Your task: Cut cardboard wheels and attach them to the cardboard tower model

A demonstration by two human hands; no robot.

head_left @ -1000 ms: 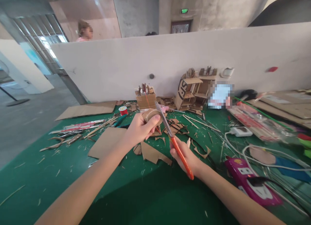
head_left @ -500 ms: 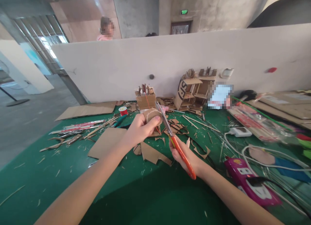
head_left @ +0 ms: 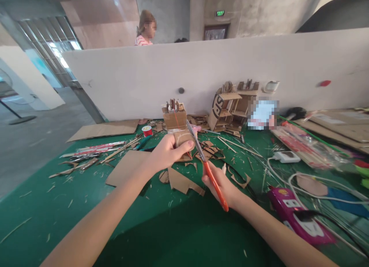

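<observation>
In the head view I see my left hand pinching the small round brown cardboard piece above the green table mat, so its right edge meets the nearly closed blades of the orange-handled scissors, which my right hand grips firmly.

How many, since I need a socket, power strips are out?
2: white power strip mid-right; purple power strip below it, nearer the camera. Clutter may hide more.

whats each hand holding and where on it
The left hand pinches a small round brown cardboard piece by its lower edge; the right hand grips orange-handled metal scissors by the handles.
</observation>
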